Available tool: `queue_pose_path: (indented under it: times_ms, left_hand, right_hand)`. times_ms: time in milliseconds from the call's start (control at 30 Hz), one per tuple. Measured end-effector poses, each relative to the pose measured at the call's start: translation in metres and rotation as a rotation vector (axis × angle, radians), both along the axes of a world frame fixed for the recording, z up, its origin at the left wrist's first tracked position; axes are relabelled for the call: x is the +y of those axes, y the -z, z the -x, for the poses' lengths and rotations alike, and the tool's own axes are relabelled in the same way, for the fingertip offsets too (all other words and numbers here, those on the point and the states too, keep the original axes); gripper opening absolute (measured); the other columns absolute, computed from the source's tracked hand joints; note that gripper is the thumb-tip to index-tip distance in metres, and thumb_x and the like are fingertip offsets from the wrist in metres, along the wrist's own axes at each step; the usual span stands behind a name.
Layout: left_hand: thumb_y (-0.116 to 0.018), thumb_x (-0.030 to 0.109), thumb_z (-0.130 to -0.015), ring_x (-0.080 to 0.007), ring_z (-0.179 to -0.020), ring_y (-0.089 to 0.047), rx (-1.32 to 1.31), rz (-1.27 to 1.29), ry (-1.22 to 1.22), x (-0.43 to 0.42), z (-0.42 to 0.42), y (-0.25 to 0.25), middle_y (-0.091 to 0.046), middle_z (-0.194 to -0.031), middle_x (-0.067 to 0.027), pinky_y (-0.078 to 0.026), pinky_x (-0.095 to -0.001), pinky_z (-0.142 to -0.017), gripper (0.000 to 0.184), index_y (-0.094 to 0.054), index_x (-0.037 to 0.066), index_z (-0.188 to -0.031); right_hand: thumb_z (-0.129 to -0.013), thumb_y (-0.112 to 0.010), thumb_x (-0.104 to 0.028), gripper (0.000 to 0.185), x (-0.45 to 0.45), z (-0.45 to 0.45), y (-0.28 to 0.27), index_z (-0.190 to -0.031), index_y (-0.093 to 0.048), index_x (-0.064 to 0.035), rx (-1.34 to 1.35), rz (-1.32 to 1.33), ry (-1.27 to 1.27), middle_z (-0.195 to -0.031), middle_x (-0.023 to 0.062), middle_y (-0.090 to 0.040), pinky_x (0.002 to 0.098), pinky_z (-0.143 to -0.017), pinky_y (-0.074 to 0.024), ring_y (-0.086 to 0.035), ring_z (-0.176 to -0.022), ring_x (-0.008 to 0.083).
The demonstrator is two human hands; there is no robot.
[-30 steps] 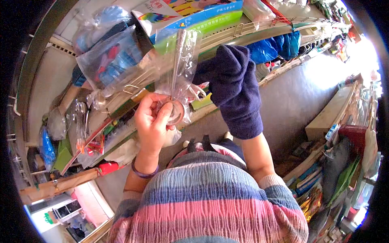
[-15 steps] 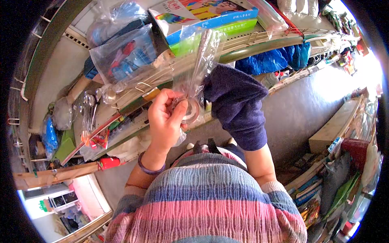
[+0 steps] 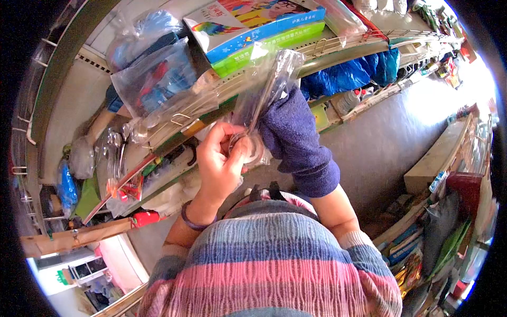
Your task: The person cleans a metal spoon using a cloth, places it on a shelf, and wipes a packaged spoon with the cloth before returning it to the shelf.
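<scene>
My left hand (image 3: pixel 224 158) pinches a clear plastic bag (image 3: pixel 249 111) at its lower end, thumb on top. Inside the bag are a long thin metal handle and a round part beside my thumb. A dark navy cloth (image 3: pixel 303 148) covers my right hand down to the wrist, so its fingers are hidden. The cloth's upper part lies against the right side of the bag. Just beyond the bag, a blue and green box (image 3: pixel 264 39) rests on the shelf.
Shelving (image 3: pixel 211 108) with a wire edge curves across the front. Bagged goods (image 3: pixel 158 79) lie on it at the left, and blue plastic (image 3: pixel 343 74) sits lower right. Another shelf (image 3: pixel 435 153) stands at the right, beside the grey floor (image 3: pixel 380 127).
My cloth-covered right hand has moved left, up against the bag. My left hand has shifted right with the bag, whose top now leans further right.
</scene>
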State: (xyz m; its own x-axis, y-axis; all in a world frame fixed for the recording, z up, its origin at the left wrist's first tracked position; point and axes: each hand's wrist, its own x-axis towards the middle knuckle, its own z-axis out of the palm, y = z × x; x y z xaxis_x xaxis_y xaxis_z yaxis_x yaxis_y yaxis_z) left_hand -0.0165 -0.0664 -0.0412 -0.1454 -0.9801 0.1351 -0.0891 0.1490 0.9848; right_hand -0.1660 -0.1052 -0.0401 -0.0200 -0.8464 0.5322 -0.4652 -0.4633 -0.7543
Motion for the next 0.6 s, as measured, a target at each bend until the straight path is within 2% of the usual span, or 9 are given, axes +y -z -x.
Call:
queue_pose_path:
  times_ms: [67, 167, 267, 367, 433, 500, 567, 600]
  left_hand:
    - [-0.055, 0.000, -0.081, -0.0022, -0.052, -0.047, -0.008, -0.007, 0.000, 0.000, 0.001, -0.001, -0.054, -0.067, 0.0011, -0.039, -0.0178, -0.041, 0.011, -0.053, 0.000, -0.092]
    - [-0.055, 0.000, -0.081, -0.0026, -0.051, -0.047, -0.012, -0.018, -0.011, 0.002, 0.002, 0.002, -0.054, -0.066, 0.0008, -0.040, -0.0183, -0.041, 0.011, -0.053, 0.000, -0.092]
    - [-0.055, 0.000, -0.081, -0.0026, -0.050, -0.048, -0.019, -0.023, -0.022, 0.002, 0.003, 0.002, -0.055, -0.067, 0.0001, -0.040, -0.0186, -0.040, 0.012, -0.053, -0.001, -0.093]
    - [-0.055, 0.000, -0.081, -0.0025, -0.050, -0.048, -0.011, -0.020, -0.011, 0.005, 0.004, 0.002, -0.056, -0.067, -0.0004, -0.038, -0.0186, -0.040, 0.012, -0.052, -0.001, -0.093]
    - [-0.056, 0.000, -0.081, -0.0025, -0.049, -0.047, -0.012, -0.019, 0.000, 0.006, 0.005, 0.002, -0.057, -0.067, -0.0005, -0.036, -0.0187, -0.039, 0.012, -0.052, -0.001, -0.093]
    - [-0.056, 0.000, -0.082, -0.0024, -0.048, -0.047, -0.018, -0.020, 0.001, 0.007, 0.007, 0.001, -0.056, -0.067, -0.0005, -0.035, -0.0188, -0.039, 0.012, -0.052, -0.001, -0.093]
    - [-0.056, 0.001, -0.082, -0.0025, -0.046, -0.046, -0.036, -0.017, 0.003, 0.008, 0.007, 0.000, -0.056, -0.066, -0.0005, -0.035, -0.0190, -0.039, 0.012, -0.052, -0.001, -0.092]
    - [-0.056, 0.001, -0.082, -0.0026, -0.046, -0.046, -0.046, -0.015, 0.004, 0.008, 0.008, 0.000, -0.056, -0.065, -0.0005, -0.035, -0.0191, -0.039, 0.012, -0.052, -0.001, -0.092]
  right_hand:
    - [-0.064, -0.058, -0.012, 0.017, -0.003, 0.003, 0.016, -0.079, -0.056, -0.0048, 0.267, 0.120, 0.084, -0.077, 0.0152, -0.056, 0.0424, -0.070, -0.0443, -0.054, -0.076, 0.0337]
    - [-0.062, -0.059, -0.014, 0.017, 0.005, 0.015, 0.021, -0.076, -0.056, -0.0057, 0.496, 0.142, -0.021, -0.076, 0.0131, -0.057, 0.0425, -0.069, -0.0447, -0.056, -0.077, 0.0314]
    - [-0.061, -0.059, -0.012, 0.018, -0.005, 0.008, 0.026, -0.077, -0.056, -0.0058, 0.352, 0.410, 0.063, -0.075, 0.0108, -0.058, 0.0422, -0.070, -0.0453, -0.057, -0.078, 0.0306]
    - [-0.066, -0.061, -0.010, 0.019, 0.003, 0.006, 0.008, -0.084, -0.059, -0.0050, 0.545, 0.208, 0.147, -0.078, 0.0100, -0.060, 0.0402, -0.071, -0.0455, -0.058, -0.079, 0.0300]
    - [-0.074, -0.060, -0.012, 0.016, 0.002, 0.001, 0.024, -0.088, -0.061, -0.0053, -0.093, 0.070, 0.047, -0.080, 0.0106, -0.061, 0.0387, -0.069, -0.0460, -0.059, -0.077, 0.0297]
    - [-0.080, -0.058, -0.016, 0.015, 0.003, -0.001, 0.025, -0.091, -0.062, -0.0061, -0.547, -0.115, -0.010, -0.081, 0.0113, -0.062, 0.0372, -0.066, -0.0463, -0.060, -0.074, 0.0293]
    - [-0.086, -0.055, -0.023, 0.018, 0.007, 0.000, 0.012, -0.091, -0.063, -0.0073, -0.820, -0.346, -0.019, -0.079, 0.0120, -0.063, 0.0358, -0.063, -0.0465, -0.060, -0.071, 0.0288]
    - [-0.086, -0.055, -0.025, 0.019, 0.006, 0.001, 0.013, -0.090, -0.063, -0.0078, -0.735, -0.340, 0.064, -0.077, 0.0120, -0.063, 0.0353, -0.062, -0.0466, -0.060, -0.069, 0.0281]
